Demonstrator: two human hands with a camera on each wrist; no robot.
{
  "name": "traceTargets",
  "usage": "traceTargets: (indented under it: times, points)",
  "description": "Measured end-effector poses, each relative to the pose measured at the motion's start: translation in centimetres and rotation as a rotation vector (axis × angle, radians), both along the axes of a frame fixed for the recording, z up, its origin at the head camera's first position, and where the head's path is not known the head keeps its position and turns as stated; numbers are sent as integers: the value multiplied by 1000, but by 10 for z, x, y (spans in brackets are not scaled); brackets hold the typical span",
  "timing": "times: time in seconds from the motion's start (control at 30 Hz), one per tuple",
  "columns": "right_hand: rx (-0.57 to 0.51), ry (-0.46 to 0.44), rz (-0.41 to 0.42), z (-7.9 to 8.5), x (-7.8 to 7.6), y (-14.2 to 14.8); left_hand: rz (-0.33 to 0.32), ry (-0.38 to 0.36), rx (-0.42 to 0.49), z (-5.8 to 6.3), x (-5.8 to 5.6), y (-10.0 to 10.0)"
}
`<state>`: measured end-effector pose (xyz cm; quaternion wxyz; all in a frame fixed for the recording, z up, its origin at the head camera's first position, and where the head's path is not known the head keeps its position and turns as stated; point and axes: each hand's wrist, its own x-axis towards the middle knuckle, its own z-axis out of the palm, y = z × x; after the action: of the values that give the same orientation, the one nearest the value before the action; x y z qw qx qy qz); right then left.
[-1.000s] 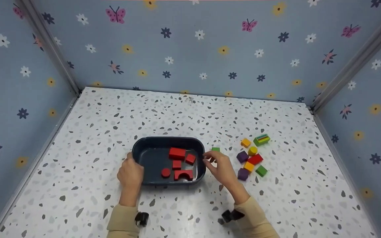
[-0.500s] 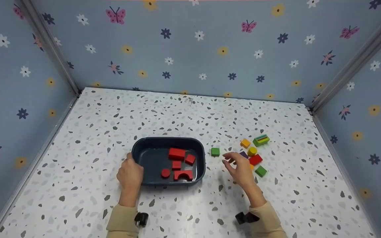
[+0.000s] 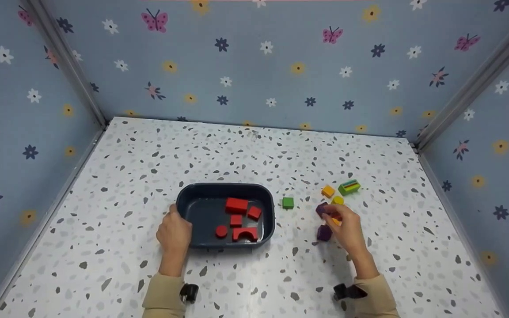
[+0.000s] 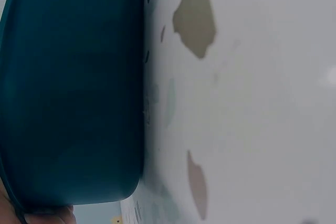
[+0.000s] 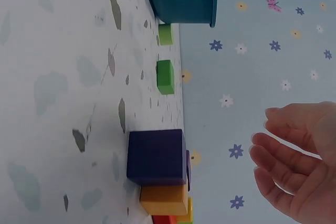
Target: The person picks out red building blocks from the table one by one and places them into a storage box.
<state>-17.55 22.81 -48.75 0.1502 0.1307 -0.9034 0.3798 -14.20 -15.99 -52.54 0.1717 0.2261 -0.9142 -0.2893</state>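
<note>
A dark blue plastic tub (image 3: 206,221) stands on the table, holding several red blocks (image 3: 237,205), one of them an arch (image 3: 245,234). My left hand (image 3: 174,232) grips its left rim; in the left wrist view fingertips (image 4: 52,216) show at the tub's edge. My right hand (image 3: 346,225) hovers over the loose blocks, fingers loosely bent and holding nothing. In the right wrist view that hand (image 5: 296,161) is above and apart from a purple block (image 5: 156,157) and an orange block (image 5: 164,200). It partly hides the pile in the head view.
A green cube (image 3: 287,203) lies between tub and pile. Around the pile are an orange block (image 3: 328,191), a yellow cylinder (image 3: 338,200), a striped green block (image 3: 349,187) and a purple block (image 3: 324,232). Patterned walls (image 3: 254,66) enclose the table (image 3: 254,150).
My right hand has moved right, from beside the tub's right rim to over the loose blocks, uncovering the green cube. The left hand and tub have stayed put.
</note>
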Motion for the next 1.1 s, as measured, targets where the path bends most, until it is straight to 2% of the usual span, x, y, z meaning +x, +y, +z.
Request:
traceTargets:
  times: [0.1, 0.3, 0.57, 0.83, 1.1]
  points:
    - [20, -8, -32, 1, -1, 9, 0, -4, 0, 0, 0, 0]
    - [46, -88, -60, 1, -2, 22, -5, 1, -9, -1, -1, 0]
    - [110, -173, -51, 1, -5, 38, -11, 23, -39, -1, -1, 0]
    - [165, -303, -36, -4, -11, 52, -4, 12, -39, 1, -1, 0]
    - [219, -373, -22, -10, -20, 60, -7, -3, -24, 1, 0, 0]
